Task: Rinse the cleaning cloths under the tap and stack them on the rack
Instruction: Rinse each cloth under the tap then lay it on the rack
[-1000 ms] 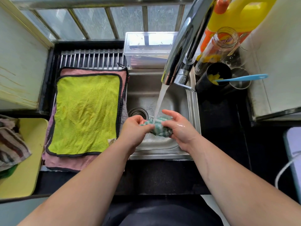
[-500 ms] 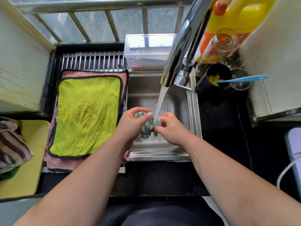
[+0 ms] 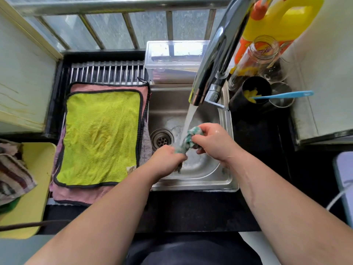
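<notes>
Left hand (image 3: 166, 159) and right hand (image 3: 214, 142) clench one bunched green-white cloth (image 3: 188, 140) under one chrome tap (image 3: 214, 60). Leftward, one lime microfibre cloth (image 3: 99, 136) covers one pink cloth (image 3: 107, 87).

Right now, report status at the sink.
Left hand and right hand grip green cloth under running tap. Yellow cloth flat on rack. Nothing in the way.

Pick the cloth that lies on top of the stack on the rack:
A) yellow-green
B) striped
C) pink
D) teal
A: the yellow-green cloth lies flat over the pink cloth on the rack, while the left hand and right hand grip the teal cloth.
</notes>
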